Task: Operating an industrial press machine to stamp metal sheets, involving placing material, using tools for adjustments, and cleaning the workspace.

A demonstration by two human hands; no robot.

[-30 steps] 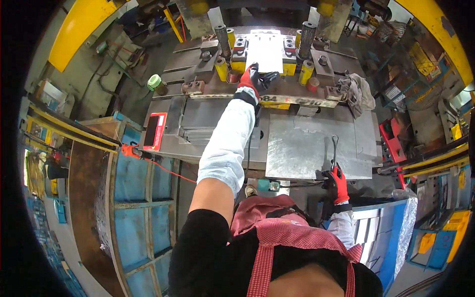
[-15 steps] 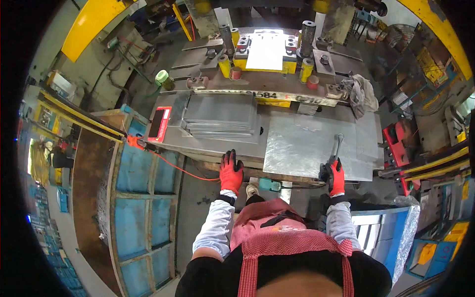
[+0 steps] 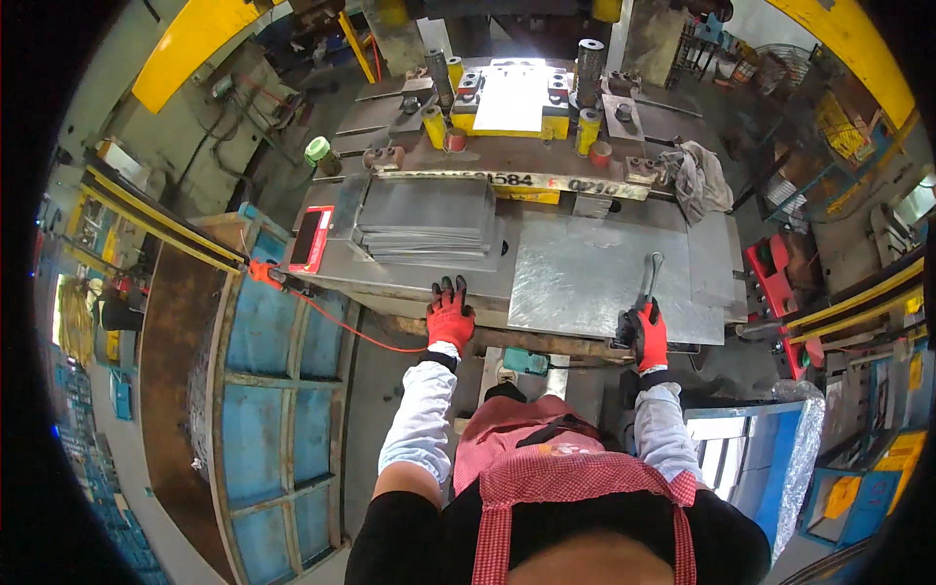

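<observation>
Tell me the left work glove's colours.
The glove is red with black fingertips; best seen in the head view.

Two gloves [image 3: 450,323] and one metal tool [image 3: 650,280] mid-frame; one rag [image 3: 698,181], upper right; one green-lidded bottle [image 3: 320,153], upper left; one sheet stack [image 3: 426,214], left of centre.

Gotta be a metalworking shop: yellow die block [image 3: 556,127] between 12 and 1 o'clock, stacked metal sheets [image 3: 426,219] at 11. There's also a chunky yellow machine frame [image 3: 863,51] at 2 and a grubby blue rack [image 3: 258,429] at 8.
</observation>
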